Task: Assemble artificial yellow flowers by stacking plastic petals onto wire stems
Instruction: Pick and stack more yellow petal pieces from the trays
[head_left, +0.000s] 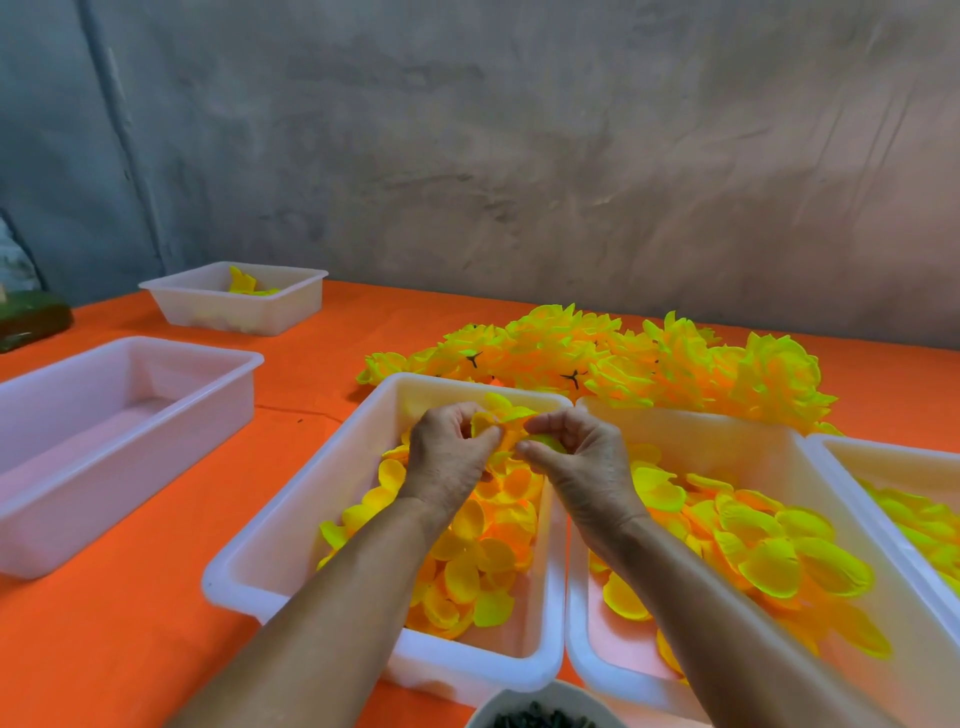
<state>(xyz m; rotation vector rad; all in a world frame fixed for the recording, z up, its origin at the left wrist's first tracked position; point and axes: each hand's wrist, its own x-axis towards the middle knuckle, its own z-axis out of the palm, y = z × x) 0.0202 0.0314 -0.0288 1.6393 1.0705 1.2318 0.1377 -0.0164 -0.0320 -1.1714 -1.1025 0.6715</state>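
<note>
Head view is directed down at an orange table (156, 623) that stands against a grey wall (519, 156). Both hands are held together above the far end of a white tray (270, 566) at the middle of the near edge, which is filled with loose yellow petals (483, 561). A yellow petal piece (485, 422) is pinched by the left hand (447, 457), with the thumb and the curled fingers (470, 413) closed on it. A small yellow-green piece (545, 442) is held by the right hand (582, 462), whose fingers (550, 421) are curled narrowly round it; whether a wire stem is inside cannot be told. A second tray (675, 421) with larger yellow-green petals (769, 561) is placed just beside the first one on the right, touching it, and a third tray (883, 452) is cut by the right edge of the picture. A heap of finished yellow flowers (623, 364) is laid behind these trays, near the far edge. An empty tray (130, 426) is seen at the left edge of the table, and a smaller tray (234, 306) with a few petals is set at the far left corner. A round bowl (545, 696) with small dark parts is partly seen at the near edge.
</note>
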